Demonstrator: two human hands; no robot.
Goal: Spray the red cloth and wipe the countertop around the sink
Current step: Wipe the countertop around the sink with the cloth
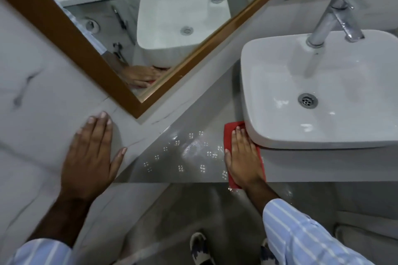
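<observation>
A red cloth (228,135) lies flat on the glossy grey countertop (183,153), tucked against the left base of the white vessel sink (269,84). My right hand (242,161) presses flat on the cloth with fingers extended, so most of the cloth is hidden beneath it. My left hand (92,153) rests flat with fingers spread on the marble side wall (43,92), holding nothing. No spray bottle is in view.
A chrome faucet (336,17) rises behind the sink basin. A wood-framed mirror (90,49) hangs on the wall to the left and reflects the sink and my hand. The counter's front edge runs just below my right hand, with grey floor and my slippers (200,247) beneath.
</observation>
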